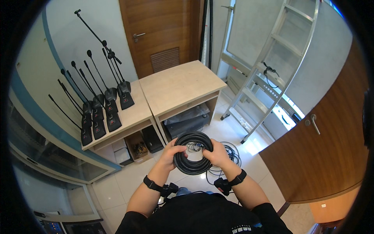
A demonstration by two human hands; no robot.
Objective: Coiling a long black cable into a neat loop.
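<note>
A coil of thick black cable (193, 169) is held up in front of me between both hands. My left hand (171, 154) grips the coil's left side, its thumb pointing into the opening. On the right side, my right hand (216, 153) is closed around the coil with its thumb over the inner edge. Beneath and behind the coil, loose dark cables (233, 155) lie in loops on the tiled floor, partly hidden by the coil and my right hand. Each wrist wears a black strap with a small device on it.
Several gooseneck microphones (112, 120) stand on a light wooden desk (137, 96), beside a second desk (181, 79). A box (140, 155) sits under the first. An aluminium ladder (257, 102) leans at the right, near an open wooden door (321, 158). A glass-fronted cabinet (58, 163) is at the left.
</note>
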